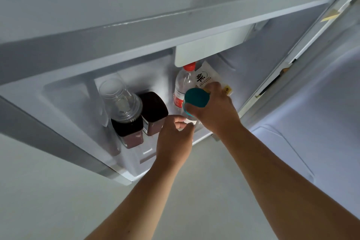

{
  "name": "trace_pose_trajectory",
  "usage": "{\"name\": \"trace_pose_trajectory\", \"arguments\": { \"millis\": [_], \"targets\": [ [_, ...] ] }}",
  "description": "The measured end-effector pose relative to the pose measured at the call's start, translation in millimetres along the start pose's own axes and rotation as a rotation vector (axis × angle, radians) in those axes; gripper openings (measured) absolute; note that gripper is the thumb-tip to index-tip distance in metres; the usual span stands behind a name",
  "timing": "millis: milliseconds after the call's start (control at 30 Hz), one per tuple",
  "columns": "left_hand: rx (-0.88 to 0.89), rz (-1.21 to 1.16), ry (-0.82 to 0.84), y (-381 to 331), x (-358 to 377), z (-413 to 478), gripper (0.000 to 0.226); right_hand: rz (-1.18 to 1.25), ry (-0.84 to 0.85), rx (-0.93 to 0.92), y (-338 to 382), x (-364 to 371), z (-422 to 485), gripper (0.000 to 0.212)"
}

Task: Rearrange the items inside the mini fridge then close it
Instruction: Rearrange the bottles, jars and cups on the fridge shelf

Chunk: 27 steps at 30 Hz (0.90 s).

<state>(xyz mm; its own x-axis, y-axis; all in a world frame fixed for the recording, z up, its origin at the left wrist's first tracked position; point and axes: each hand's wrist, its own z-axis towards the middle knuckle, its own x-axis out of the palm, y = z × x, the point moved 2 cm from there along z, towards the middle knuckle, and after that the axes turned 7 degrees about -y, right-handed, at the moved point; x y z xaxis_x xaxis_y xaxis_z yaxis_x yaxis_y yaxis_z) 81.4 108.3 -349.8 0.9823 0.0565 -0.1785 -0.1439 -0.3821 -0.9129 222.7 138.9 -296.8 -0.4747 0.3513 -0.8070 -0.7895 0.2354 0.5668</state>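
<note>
The mini fridge (74,107) stands open below me. My right hand (216,109) is shut on a bottle with a teal cap (195,97), held near the front of the fridge floor. My left hand (175,138) touches the lower part of that same bottle, fingers curled around it. Behind it stand a clear water bottle with a red cap (184,84) and a white carton with black characters (207,77). To the left sit two dark-lidded jars (153,111), the nearer one (129,132) carrying an upturned clear plastic cup (120,99).
The fridge door (319,103) hangs open on the right, its inner shelf mouldings facing me. A white light housing (210,48) hangs under the top frame above the bottles. Pale floor (58,200) spreads in front of the fridge.
</note>
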Motion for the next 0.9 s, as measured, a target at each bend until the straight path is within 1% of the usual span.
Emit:
{"name": "trace_pose_trajectory", "arguments": {
  "millis": [100, 200, 333, 633, 767, 900],
  "targets": [
    [-0.008, 0.021, 0.025, 3, 7, 3, 0.028, -0.042, 0.026, -0.027, 0, 7, 2, 0.081],
    [-0.022, 0.032, 0.042, 5, 10, 4, 0.031, -0.029, 0.029, -0.044, 5, 11, 3, 0.077],
    [-0.035, 0.029, 0.056, 5, 11, 3, 0.043, -0.032, 0.018, -0.067, 6, 11, -1, 0.077],
    [-0.045, 0.006, 0.041, 9, 4, 6, 0.054, 0.033, -0.020, -0.212, 21, 21, -10, 0.074],
    [-0.015, 0.024, 0.042, 11, 2, 12, 0.037, 0.007, 0.016, -0.208, 26, 30, -9, 0.068],
    [-0.040, -0.050, 0.060, 10, 3, 16, 0.033, 0.032, 0.007, -0.194, 30, 34, -7, 0.065]
  ]
}}
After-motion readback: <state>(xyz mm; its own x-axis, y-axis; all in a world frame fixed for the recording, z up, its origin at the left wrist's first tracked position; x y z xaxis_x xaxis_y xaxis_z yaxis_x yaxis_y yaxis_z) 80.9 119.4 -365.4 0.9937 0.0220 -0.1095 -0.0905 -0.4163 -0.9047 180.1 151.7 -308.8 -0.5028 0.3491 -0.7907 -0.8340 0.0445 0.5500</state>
